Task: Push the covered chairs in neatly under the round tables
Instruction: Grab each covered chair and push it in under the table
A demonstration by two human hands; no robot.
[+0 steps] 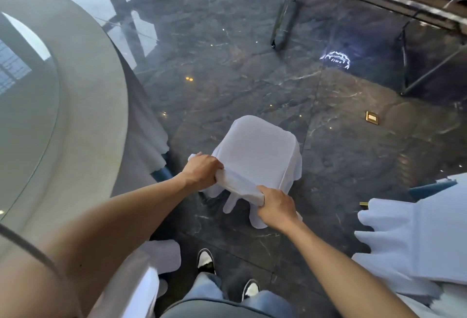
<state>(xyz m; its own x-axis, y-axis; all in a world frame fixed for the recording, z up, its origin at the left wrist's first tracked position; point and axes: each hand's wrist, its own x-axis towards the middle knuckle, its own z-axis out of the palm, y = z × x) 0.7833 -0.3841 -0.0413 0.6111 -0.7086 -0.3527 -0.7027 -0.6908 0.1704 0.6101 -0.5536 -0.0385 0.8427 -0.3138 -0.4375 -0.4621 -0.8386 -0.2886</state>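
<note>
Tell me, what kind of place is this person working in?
Probably a banquet hall or hotel restaurant. A large round table with a glass turntable and hanging cloth stands at the left, both hands grip a chair in a white cover, and the polished dark marble floor mirrors the lights.

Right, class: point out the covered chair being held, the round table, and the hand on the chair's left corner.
covered chair (pixel 255 145), head view, on the white cover over the seat.
round table (pixel 83 120), head view, on its pale outer rim.
left hand (pixel 202 169), head view, on the back of the hand.
</note>
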